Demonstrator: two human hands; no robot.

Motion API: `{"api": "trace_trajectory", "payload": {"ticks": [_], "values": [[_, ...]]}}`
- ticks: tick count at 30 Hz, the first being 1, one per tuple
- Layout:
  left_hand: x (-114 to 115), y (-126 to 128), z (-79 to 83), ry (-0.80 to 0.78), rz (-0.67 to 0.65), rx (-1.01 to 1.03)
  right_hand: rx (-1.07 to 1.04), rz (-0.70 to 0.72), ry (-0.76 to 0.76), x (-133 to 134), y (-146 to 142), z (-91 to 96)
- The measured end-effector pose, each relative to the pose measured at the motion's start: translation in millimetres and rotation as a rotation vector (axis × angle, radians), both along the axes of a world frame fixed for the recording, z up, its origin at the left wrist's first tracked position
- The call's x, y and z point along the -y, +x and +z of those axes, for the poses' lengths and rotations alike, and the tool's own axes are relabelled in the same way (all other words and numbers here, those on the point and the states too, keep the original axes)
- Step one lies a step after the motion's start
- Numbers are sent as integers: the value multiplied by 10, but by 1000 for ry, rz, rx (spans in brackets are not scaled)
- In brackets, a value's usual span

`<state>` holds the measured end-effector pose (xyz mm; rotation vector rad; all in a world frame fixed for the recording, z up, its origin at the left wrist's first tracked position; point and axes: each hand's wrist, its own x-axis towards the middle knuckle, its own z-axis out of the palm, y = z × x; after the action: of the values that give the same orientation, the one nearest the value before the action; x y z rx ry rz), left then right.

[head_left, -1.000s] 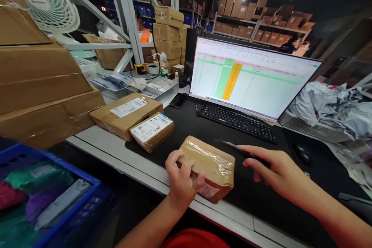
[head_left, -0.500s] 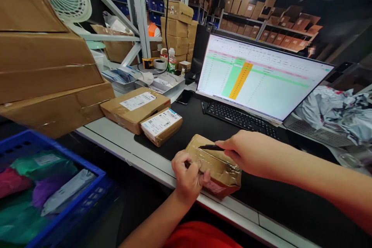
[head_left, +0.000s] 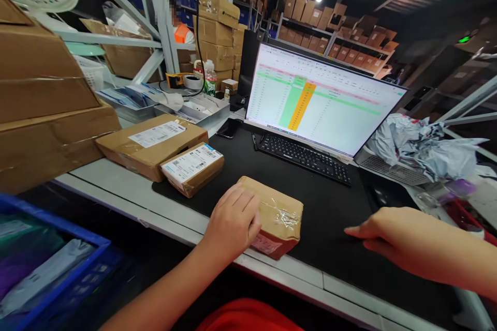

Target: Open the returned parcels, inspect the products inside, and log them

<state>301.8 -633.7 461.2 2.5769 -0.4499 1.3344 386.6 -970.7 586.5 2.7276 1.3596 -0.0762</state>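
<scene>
A small brown parcel [head_left: 279, 214] wrapped in clear tape lies on the black desk mat [head_left: 330, 227] near the table's front edge. My left hand [head_left: 233, 221] lies palm down over its left end, fingers curved onto the top, holding it. My right hand [head_left: 382, 240] hovers low over the mat to the right of the parcel and apart from it. Its fingers are stretched out toward the left, and no pen shows in it.
Two labelled parcels [head_left: 151, 145] [head_left: 193, 167] sit to the left on the table. Behind are a keyboard [head_left: 303, 158], a monitor [head_left: 318, 98] and a phone [head_left: 228, 128]. Large cartons [head_left: 46, 103] stack at left above a blue crate [head_left: 58, 269]. Crumpled bags [head_left: 419, 147] lie at right.
My right hand has drawn back from the parcel's top to the right, and the pen it held is out of sight. My left hand moved from the parcel's edge onto its top.
</scene>
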Motion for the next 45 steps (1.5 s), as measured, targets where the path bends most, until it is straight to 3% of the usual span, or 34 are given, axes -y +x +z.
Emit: {"api": "trace_trajectory", "payload": {"ticks": [3,6,8,11,14,18,22,29,32,39,42,45], "values": [[-3,-19,84,110,-28,-54,-44,-192,269,-70,185,-86],[13,-38,119,164,-8,-90,-358,-323,655,-526,350,-307],[30,-39,139,195,13,-104,-636,-307,848,-892,441,-515],[82,-25,186,223,28,-147,-1025,-243,915,-1269,537,-804],[209,-9,206,210,-4,-228,-1299,-183,910,-1349,552,-978],[399,-9,94,214,-85,-279,-1252,-170,1039,-1268,453,-1072],[429,9,12,212,-97,-218,-1187,-166,1118,-1263,356,-1126],[479,114,291,202,-71,-407,-1255,-156,1175,-1239,372,-1177],[474,82,289,136,-117,-267,-1271,-150,1163,-1213,398,-1198],[434,-65,-20,59,-176,337,-1233,-123,1168,-1208,414,-1249],[444,-129,-115,32,-117,460,-1224,-117,1161,-1203,328,-1231],[441,-205,-241,38,-9,461,-1198,-122,1182,-1197,216,-1211]]}}
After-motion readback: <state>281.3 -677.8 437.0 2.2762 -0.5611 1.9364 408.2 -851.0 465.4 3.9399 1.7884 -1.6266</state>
